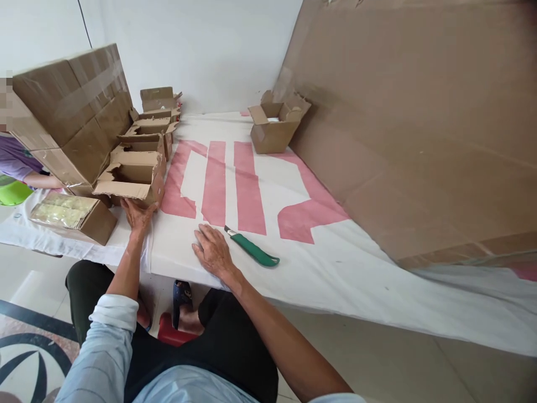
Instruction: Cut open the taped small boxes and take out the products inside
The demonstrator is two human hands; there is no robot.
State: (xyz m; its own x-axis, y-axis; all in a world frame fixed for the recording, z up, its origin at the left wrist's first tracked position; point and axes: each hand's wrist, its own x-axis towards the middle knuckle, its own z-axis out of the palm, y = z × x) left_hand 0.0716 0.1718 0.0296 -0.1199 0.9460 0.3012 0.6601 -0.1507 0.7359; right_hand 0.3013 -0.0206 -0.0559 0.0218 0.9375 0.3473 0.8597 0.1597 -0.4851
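Left of cutter (254, 250), blade slanting far-left: my right hand (213, 250) loose; left hand (139, 217) touching box (126, 188), grip unclear. Beyond: carton (273, 137), white inside.

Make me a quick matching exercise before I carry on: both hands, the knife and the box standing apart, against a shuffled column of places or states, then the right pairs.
Column one
1. Left hand
2. Right hand
3. Utility knife
4. Lone open box

Column two
A. Beside the large brown cardboard
B. Green-handled, lying on the cloth
C. At the near side of the nearest open box in the row
D. Palm down on the cloth

Right pairs: 1-C, 2-D, 3-B, 4-A.
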